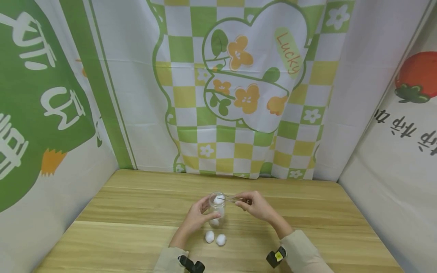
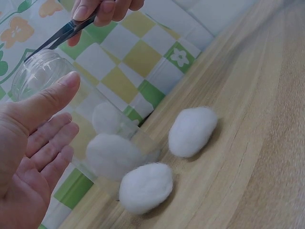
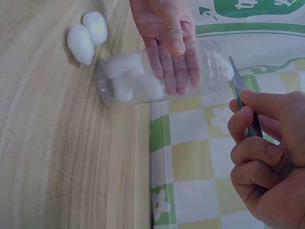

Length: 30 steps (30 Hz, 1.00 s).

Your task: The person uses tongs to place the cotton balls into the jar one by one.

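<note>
Light wooden table (image 1: 307,212) with visible grain fills the lower half of the head view, backed by a white cloth backdrop (image 1: 239,87) printed with green and yellow checks and orange flowers. Small clear glass jar (image 1: 217,207) stands upright near the table's middle, mouth up, at least two white cotton balls inside it near the bottom, seen through the glass in both wrist views.

Left hand (image 1: 197,217) holds the jar from its left side: thumb on the near side, fingers lying fairly straight across the far side of the glass, a loose hold rather than a tight clench.

Right hand (image 1: 257,205) pinches thin metal tweezers (image 1: 229,198) between thumb and curled fingers. Tweezer tips sit right at the jar mouth, with a white cotton ball (image 1: 218,200) at the opening; whether the tips actually clamp it, cannot tell.

Two loose white cotton balls (image 1: 215,238) lie side by side on the table just in front of the jar, close together, near the jar base but not touching it.
</note>
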Tool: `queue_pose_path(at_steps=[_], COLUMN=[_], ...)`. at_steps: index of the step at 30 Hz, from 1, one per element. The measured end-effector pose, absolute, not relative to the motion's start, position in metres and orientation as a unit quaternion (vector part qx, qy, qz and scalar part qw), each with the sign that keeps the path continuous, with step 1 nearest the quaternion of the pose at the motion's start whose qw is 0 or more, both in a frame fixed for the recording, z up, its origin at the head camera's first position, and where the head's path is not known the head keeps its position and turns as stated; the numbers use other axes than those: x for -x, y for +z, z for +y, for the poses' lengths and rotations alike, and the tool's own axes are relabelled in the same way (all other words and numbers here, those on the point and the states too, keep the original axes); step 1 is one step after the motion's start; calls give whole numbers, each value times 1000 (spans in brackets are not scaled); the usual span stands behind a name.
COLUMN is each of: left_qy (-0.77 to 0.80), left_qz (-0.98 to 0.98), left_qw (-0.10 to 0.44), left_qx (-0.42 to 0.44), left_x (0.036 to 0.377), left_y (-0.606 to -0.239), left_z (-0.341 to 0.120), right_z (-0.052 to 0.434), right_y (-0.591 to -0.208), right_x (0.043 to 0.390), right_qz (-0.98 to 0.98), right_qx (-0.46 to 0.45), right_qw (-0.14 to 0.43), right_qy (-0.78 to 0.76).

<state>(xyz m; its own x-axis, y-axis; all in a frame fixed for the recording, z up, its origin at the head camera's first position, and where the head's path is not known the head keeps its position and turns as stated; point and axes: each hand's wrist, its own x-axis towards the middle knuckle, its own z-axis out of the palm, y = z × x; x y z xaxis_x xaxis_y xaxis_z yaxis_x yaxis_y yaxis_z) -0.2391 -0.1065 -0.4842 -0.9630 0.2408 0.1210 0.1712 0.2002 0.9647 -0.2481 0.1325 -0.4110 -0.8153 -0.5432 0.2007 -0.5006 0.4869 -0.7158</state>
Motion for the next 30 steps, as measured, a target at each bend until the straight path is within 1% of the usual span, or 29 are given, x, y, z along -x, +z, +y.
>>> queue_pose_path(at_steps=[18,30], left_qy=[618,628], left_qz=[770,761], left_qw=[12,20], left_qx=[-157,-161], left_x=[241,239], left_y=[-487,-484], left_z=[-106,-107], right_z=[151,160], right_y=[-418,-418], right_x=[238,232], right_qz=[861,860], right_qx=[299,290], right_qw=[32,27], right_qy=[-410,-419])
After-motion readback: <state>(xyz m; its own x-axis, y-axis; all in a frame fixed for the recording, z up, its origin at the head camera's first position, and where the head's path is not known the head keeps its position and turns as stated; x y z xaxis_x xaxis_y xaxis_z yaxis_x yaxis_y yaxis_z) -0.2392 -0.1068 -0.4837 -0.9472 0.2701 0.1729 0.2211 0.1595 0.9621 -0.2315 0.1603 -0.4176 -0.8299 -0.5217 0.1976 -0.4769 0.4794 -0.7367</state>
